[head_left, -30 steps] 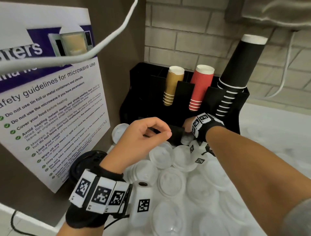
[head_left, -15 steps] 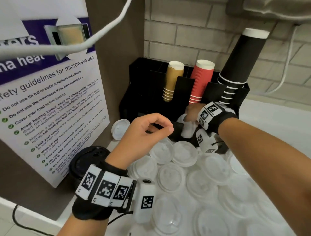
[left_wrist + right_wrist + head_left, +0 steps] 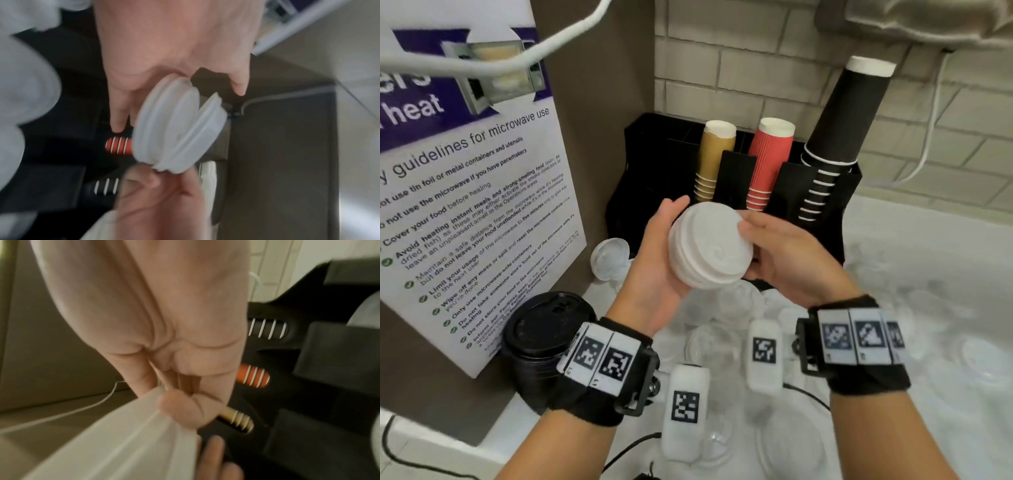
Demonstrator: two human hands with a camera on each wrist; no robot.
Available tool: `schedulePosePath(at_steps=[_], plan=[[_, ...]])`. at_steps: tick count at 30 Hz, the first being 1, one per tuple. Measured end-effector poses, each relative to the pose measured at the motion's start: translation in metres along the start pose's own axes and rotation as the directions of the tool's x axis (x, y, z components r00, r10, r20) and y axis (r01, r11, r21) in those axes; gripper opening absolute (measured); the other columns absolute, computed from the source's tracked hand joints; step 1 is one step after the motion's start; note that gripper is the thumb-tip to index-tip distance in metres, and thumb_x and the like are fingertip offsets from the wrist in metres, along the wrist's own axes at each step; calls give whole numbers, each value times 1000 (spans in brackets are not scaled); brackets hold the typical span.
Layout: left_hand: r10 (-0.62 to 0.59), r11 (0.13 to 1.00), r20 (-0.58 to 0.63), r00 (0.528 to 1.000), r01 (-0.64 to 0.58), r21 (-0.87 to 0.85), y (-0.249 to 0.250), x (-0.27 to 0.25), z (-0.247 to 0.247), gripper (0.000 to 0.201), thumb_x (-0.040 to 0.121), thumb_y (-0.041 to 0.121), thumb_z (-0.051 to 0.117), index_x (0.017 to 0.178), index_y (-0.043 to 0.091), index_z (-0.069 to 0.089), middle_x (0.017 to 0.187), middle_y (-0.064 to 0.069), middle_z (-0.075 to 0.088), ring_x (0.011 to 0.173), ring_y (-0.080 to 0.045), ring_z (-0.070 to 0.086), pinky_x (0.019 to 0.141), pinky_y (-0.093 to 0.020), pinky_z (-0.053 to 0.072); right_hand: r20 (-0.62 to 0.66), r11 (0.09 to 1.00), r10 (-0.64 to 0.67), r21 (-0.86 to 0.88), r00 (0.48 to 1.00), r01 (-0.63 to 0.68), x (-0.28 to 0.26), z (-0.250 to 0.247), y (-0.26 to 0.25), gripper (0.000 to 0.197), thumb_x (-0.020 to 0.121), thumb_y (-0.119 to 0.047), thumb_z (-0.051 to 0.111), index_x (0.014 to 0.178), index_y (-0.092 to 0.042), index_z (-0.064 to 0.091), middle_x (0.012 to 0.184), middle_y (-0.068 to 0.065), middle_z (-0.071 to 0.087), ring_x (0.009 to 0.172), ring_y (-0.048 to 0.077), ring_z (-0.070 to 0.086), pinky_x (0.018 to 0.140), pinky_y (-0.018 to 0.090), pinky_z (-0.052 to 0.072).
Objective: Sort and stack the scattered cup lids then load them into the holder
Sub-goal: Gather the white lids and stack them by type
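White table (image 3: 914, 246) at frame bottom strewn with loose lids (image 3: 739, 301). Black holder (image 3: 654, 178) upper centre. Mid-frame, left hand (image 3: 657, 260) cradles lid stack (image 3: 710, 245), fingers curled round; right hand (image 3: 787, 260) pinches its rim.

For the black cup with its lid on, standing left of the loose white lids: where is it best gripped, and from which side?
Grip the black cup round its side wall below the lid, coming from the right or front. It stands upright, and the poster close behind it on its left seems to block that side.
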State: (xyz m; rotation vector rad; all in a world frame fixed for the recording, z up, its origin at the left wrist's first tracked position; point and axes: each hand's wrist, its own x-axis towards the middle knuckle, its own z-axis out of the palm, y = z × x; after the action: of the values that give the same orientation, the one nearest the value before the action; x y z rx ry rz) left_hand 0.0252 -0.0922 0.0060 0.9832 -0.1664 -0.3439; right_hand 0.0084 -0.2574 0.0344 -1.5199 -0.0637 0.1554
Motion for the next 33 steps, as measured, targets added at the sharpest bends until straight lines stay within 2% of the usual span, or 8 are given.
schedulePosePath(at_steps=[6,10,13,18,21,25,29,33], plan=[[-144,906,136,980,186,-380,-9,-4,-4,66,81,47,53,141,20,50,139,-13,56,118,-28,60,98,-46,50,-111,1000,-17,-10,994,16,-8,4,20,21,99,-15,49,116,-15,61,91,4,62,73,10,57,54,20,45],[-150,904,204,967,218,-368,-21,-4,-3,54,83,47,53,133,28,58,129,-14,62,123,-32,57,106,-58,38,-107,996,-48,-76,993,40,-12,9,25,30,92,-14,61,121,-19,59,110,13,62,91,17,66,67,23,53],[-152,895,218,964,228,-383,-25,-5,-5,50,82,47,55,130,33,60,127,-15,64,121,-37,59,100,-66,38,-126,972,-73,-230,989,42,-17,12,29,39,86,-24,68,123,-30,57,117,4,60,102,18,63,72,22,53],[-123,907,244,962,209,-366,-23,-8,-6,32,73,48,65,96,29,78,105,-8,73,102,-26,69,82,-46,57,-75,885,-179,-449,981,127,-22,19,33,68,70,-36,81,128,-46,47,123,-10,46,108,1,51,83,20,51],[-125,907,172,977,183,-378,-25,-8,-4,36,76,47,62,106,31,75,105,-9,72,98,-26,70,78,-44,58,-49,865,-220,-471,974,172,-23,22,36,69,70,-30,83,129,-41,47,123,-8,48,110,6,51,86,26,51],[-103,924,80,991,125,-362,-26,-6,-5,39,79,39,58,116,29,65,101,-9,72,89,-25,71,71,-42,58,-32,885,-217,-429,976,183,-22,17,38,65,67,-45,78,125,-44,49,123,-16,51,111,0,51,80,13,48],[-74,943,-21,997,63,-326,-20,-4,-15,44,78,36,56,122,32,58,110,-6,56,92,-23,58,75,-43,49,-319,912,-164,-410,934,21,-6,-1,52,30,88,-41,62,115,-28,60,118,-9,60,115,8,54,90,18,43],[-82,952,-20,996,72,-297,-15,-5,-21,38,79,35,53,116,32,62,114,-4,53,97,-22,54,75,-44,52,-293,547,176,-765,940,-341,5,-10,69,63,83,-42,69,138,-25,43,137,8,41,132,27,34,103,36,35]])
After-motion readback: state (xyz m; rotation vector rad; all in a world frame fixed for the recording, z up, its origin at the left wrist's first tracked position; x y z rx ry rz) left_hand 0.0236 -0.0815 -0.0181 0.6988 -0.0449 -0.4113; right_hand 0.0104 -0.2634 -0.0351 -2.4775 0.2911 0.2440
